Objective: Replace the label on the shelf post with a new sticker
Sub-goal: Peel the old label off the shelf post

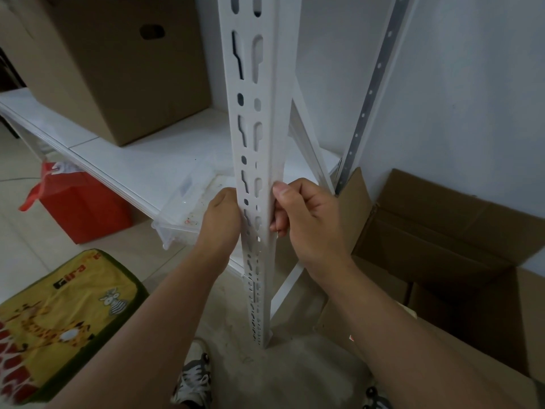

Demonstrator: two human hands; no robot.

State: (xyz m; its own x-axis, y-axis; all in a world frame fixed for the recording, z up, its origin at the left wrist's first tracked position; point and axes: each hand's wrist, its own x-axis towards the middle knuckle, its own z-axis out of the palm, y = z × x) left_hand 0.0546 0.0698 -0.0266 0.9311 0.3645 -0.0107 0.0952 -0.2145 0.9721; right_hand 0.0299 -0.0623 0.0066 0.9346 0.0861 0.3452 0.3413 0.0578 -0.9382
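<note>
The white slotted shelf post (259,160) stands upright in the middle of the view. My left hand (219,222) is against its left edge at about mid-height, its fingers curled in toward the slotted face and mostly hidden. My right hand (306,219) holds the post's right side at the same height; the thumb presses on the front corner and the fingers curl against the side face. No label or sticker stands out on the white post, and I cannot tell whether either hand holds one.
A large cardboard box (118,69) and a clear plastic container (188,208) sit on the white shelf (124,163). A red box (82,205) and a yellow patterned bag (59,314) lie on the floor at left. Open cardboard boxes (442,237) crowd the right.
</note>
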